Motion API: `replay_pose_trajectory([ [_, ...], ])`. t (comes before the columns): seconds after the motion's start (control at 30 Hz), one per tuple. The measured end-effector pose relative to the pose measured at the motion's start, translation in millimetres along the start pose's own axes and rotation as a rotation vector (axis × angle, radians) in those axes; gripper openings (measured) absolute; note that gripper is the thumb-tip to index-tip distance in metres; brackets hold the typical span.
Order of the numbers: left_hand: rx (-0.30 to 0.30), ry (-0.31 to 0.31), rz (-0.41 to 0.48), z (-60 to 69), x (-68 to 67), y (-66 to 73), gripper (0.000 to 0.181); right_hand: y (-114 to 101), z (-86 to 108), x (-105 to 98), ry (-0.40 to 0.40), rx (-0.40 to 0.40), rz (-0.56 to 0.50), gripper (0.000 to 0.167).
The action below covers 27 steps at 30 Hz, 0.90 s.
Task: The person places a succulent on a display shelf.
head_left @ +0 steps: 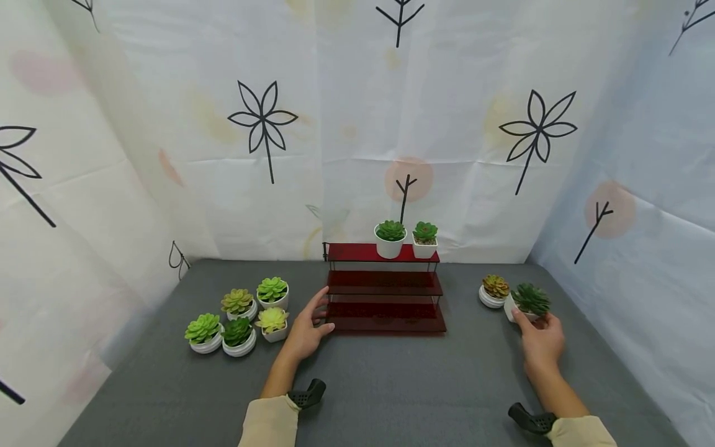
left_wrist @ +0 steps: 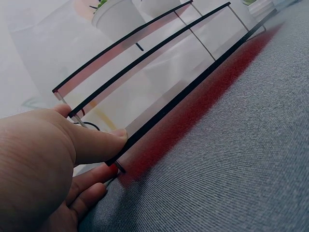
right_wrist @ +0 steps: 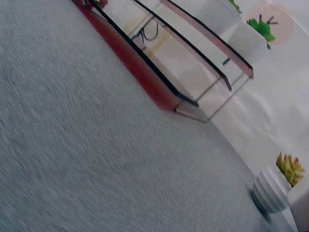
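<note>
A three-tier dark red display shelf (head_left: 385, 318) stands at the back centre. My left hand (head_left: 306, 329) grips its left end; in the left wrist view the thumb (left_wrist: 104, 144) lies on the bottom tier's edge and other fingers are lower, beside the corner. Two potted green succulents, one in a round pot (head_left: 389, 249) and one in a square pot (head_left: 424, 251), sit on the top tier. At the right, my right hand (head_left: 543, 344) holds a dark green succulent (head_left: 530, 299) in a white pot. Close beside it stands a brownish-yellow succulent (head_left: 494, 287) in a ribbed white pot.
Left of the shelf several potted succulents cluster, among them a bright green one (head_left: 203, 328), a dark green one (head_left: 237, 332) and a yellow-green one (head_left: 272, 319). A grey cloth covers the table (head_left: 402, 385). White printed curtains (head_left: 357, 112) enclose the back and sides.
</note>
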<state>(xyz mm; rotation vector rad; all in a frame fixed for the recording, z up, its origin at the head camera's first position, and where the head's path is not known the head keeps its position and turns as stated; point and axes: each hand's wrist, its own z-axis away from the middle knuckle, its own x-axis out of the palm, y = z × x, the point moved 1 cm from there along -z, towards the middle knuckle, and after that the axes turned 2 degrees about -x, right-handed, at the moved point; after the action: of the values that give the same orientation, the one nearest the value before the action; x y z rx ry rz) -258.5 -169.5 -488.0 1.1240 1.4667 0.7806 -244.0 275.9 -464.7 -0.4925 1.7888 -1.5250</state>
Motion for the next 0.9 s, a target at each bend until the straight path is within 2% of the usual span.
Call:
replay_pose_trajectory([
  [0.4,0.008,0.004,0.002,-0.1,-0.3,-3.6,0.079,-8.4,24.6,9.5,-0.110,-0.068,-0.082,0.073],
  [0.57,0.000,0.003,-0.006,0.0,0.1,-1.0,0.080,-13.2,34.6,17.3,-0.191,-0.103,-0.090,0.070],
  [0.9,0.013,0.001,-0.002,1.2,-0.6,1.2,0.080,-28.8,45.6,32.3,-0.337,-0.110,-0.149,0.060],
])
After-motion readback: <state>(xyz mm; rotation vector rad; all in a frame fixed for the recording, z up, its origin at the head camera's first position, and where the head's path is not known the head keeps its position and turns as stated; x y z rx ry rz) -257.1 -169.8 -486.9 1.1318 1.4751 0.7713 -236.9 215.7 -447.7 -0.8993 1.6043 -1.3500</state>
